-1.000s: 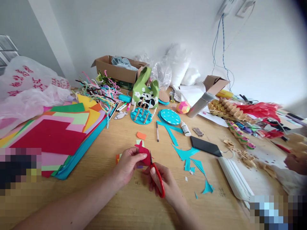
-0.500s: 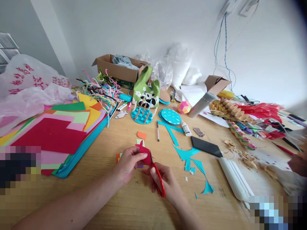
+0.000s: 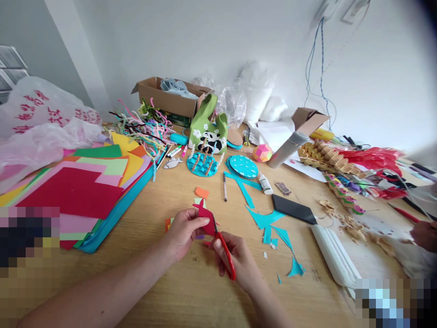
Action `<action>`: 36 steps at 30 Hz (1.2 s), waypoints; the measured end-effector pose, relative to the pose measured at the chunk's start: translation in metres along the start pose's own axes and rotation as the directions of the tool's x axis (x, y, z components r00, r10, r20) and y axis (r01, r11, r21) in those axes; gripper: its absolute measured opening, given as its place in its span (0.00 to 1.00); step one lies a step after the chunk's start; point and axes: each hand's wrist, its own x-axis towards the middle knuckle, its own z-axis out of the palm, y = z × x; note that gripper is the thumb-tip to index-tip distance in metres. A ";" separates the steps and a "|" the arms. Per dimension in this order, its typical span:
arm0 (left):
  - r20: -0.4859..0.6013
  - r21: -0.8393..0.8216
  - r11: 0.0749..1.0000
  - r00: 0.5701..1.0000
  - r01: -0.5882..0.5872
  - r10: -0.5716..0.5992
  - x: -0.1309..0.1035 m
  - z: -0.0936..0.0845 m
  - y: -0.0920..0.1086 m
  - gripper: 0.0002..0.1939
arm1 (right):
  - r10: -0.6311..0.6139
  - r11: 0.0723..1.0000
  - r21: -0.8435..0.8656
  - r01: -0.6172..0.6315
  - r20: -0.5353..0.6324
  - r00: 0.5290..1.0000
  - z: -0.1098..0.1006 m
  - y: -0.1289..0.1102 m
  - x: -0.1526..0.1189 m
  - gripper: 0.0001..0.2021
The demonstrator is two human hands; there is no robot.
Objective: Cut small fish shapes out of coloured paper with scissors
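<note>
My left hand (image 3: 184, 231) pinches a small red paper piece (image 3: 206, 220) with a pointed, tail-like upper end. In my right hand (image 3: 234, 257) is a pair of red-handled scissors (image 3: 226, 255), its dark blades against the right edge of the red paper. Just beyond the paper lie an orange paper piece (image 3: 202, 192) and a pale green one, partly covered by the red paper. More small coloured pieces show beside my left hand, half hidden behind it. A pen (image 3: 225, 187) rests farther out on the table.
Coloured sheets (image 3: 73, 193) are stacked at left. Blue scraps (image 3: 264, 217), a glue bottle (image 3: 265, 183), a black box-like object (image 3: 294, 209) and a white case (image 3: 336, 255) lie at right. Behind stand blue discs (image 3: 243, 166) and a green panda bag (image 3: 208, 130). Another person's hand (image 3: 425, 236) shows at far right.
Both hands hold nearly the same place. The scissors and the red paper have shifted only very slightly, with the blades still at the paper's right edge.
</note>
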 end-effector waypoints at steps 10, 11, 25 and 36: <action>0.019 0.045 0.999 1.000 0.001 -0.002 0.000 0.001 0.001 0.11 | 0.023 1.000 0.019 -0.023 0.011 1.000 -0.001 0.003 0.001 0.28; 0.017 0.054 0.999 1.000 0.003 -0.004 0.000 0.001 0.002 0.12 | 0.026 0.999 0.018 -0.026 0.013 1.000 -0.001 0.003 0.001 0.28; 0.011 0.056 0.998 1.000 0.017 -0.018 0.001 -0.001 0.000 0.12 | 0.019 1.000 0.005 -0.019 0.018 1.000 -0.001 0.003 0.000 0.27; 0.029 0.051 0.999 0.999 0.016 -0.017 0.000 0.000 0.001 0.11 | 0.025 1.000 -0.007 -0.025 0.012 1.000 0.000 -0.001 -0.001 0.28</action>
